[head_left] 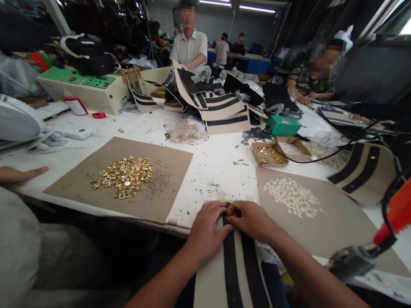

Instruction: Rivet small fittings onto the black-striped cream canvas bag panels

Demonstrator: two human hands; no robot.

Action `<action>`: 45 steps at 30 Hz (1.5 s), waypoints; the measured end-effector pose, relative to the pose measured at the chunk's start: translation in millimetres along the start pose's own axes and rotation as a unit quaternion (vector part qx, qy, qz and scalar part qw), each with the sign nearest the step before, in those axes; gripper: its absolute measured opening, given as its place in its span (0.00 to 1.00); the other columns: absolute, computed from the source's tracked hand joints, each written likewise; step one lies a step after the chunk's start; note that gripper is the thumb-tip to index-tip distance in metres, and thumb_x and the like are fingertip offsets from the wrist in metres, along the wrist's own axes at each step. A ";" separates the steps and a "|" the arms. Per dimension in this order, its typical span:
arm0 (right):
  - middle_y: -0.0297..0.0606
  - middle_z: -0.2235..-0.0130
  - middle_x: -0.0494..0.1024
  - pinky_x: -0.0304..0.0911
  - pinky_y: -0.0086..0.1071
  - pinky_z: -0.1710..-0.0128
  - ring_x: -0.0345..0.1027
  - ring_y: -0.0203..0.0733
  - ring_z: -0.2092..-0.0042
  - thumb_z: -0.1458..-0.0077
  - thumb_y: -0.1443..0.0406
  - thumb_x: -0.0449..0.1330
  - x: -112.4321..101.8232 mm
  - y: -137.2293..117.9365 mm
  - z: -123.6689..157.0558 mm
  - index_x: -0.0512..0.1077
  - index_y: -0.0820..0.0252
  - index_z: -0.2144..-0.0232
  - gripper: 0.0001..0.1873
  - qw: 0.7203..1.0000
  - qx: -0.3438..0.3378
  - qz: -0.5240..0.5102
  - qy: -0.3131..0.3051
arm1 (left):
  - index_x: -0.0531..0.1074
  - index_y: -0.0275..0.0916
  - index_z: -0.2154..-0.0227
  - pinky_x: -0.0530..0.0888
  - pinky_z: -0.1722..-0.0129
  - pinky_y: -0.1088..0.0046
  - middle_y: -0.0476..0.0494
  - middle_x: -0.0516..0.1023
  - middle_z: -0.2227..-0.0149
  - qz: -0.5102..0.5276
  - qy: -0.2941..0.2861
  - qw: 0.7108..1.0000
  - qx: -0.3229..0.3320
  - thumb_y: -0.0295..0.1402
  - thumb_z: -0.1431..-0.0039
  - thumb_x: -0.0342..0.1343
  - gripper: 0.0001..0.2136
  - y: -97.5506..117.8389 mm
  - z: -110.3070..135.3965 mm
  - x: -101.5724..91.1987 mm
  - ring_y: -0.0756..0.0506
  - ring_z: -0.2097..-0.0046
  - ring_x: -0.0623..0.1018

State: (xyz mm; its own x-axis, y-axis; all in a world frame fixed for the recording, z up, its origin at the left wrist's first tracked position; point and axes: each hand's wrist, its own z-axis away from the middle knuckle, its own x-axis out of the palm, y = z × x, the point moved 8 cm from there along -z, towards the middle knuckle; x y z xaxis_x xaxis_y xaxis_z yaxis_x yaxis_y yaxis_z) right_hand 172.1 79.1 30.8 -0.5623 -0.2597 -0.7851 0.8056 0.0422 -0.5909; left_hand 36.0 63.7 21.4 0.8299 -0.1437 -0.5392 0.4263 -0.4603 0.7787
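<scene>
At the white surface (209, 167), the left hand (204, 227), thumb apart, rests on the striped panel (207, 291), probably to steady it; the fingers of the right hand (250, 220) meet, their content hidden.

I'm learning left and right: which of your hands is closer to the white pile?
Right: your right hand is just left of the white pile; your left hand is farther left.
</scene>
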 end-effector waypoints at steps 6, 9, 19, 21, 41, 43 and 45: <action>0.32 0.73 0.77 0.56 0.29 0.71 0.68 0.38 0.71 0.47 0.67 0.61 0.1 3.1 0.3 0.78 0.59 0.71 0.05 0.997 -0.019 -0.070 -0.041 | 0.75 0.41 0.55 0.70 0.38 0.53 0.41 0.77 0.46 -0.006 0.001 1.000 0.006 0.26 0.47 0.67 0.16 -0.9 0.8 1.2 0.39 0.42 0.73; 0.31 0.74 0.76 0.56 0.29 0.72 0.66 0.37 0.71 0.45 0.64 0.61 -3.8 12.5 11.0 0.77 0.60 0.69 0.06 0.994 -0.004 -0.108 -0.008 | 0.75 0.41 0.54 0.69 0.37 0.52 0.41 0.77 0.46 -0.012 0.003 1.000 0.005 0.26 0.47 0.67 0.17 -3.3 0.9 2.1 0.39 0.41 0.73; 0.31 0.72 0.76 0.56 0.29 0.71 0.66 0.37 0.71 0.46 0.66 0.61 -2.9 22.6 22.3 0.75 0.56 0.70 0.03 0.997 0.011 -0.060 0.050 | 0.74 0.41 0.52 0.69 0.36 0.51 0.41 0.77 0.44 -0.027 -0.014 1.000 -0.005 0.26 0.45 0.66 0.17 -3.0 -3.4 3.7 0.39 0.40 0.72; 0.31 0.72 0.75 0.56 0.29 0.71 0.66 0.37 0.71 0.45 0.67 0.61 -2.2 23.6 20.7 0.75 0.55 0.70 0.03 0.997 0.011 -0.059 0.051 | 0.74 0.41 0.52 0.69 0.36 0.50 0.41 0.76 0.44 -0.031 -0.021 0.999 -0.007 0.27 0.45 0.66 0.18 -4.0 -3.6 4.8 0.39 0.39 0.72; 0.29 0.70 0.71 0.54 0.31 0.68 0.63 0.34 0.70 0.43 0.72 0.62 0.4 25.3 27.4 0.73 0.55 0.70 0.07 0.991 -0.048 -0.069 0.105 | 0.65 0.43 0.40 0.77 0.46 0.51 0.36 0.69 0.40 -0.163 0.106 0.973 -0.127 0.35 0.38 0.61 0.24 -4.9 43.3 -40.2 0.36 0.42 0.74; 0.29 0.70 0.71 0.54 0.31 0.68 0.63 0.34 0.70 0.43 0.72 0.63 -1.0 25.1 28.2 0.73 0.56 0.70 0.07 0.990 -0.050 -0.069 0.115 | 0.65 0.43 0.40 0.78 0.48 0.52 0.36 0.69 0.40 -0.170 0.088 0.974 -0.119 0.35 0.37 0.60 0.23 -1.1 46.2 -42.5 0.36 0.43 0.75; 0.29 0.70 0.71 0.53 0.31 0.68 0.63 0.34 0.70 0.43 0.71 0.63 -1.7 24.6 28.8 0.73 0.56 0.70 0.06 0.989 -0.052 -0.065 0.123 | 0.68 0.43 0.43 0.75 0.44 0.50 0.37 0.71 0.41 -0.190 0.060 0.978 -0.058 0.32 0.37 0.61 0.20 10.3 39.3 -39.1 0.36 0.41 0.73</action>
State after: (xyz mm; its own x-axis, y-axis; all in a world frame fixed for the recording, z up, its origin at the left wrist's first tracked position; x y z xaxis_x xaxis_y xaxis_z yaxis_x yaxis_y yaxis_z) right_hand 198.2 52.8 23.0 -0.6991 -0.0272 -0.7145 0.7067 0.1251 -0.6963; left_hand -6.3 30.1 37.9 0.6377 0.1259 -0.7599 0.7440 -0.3561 0.5653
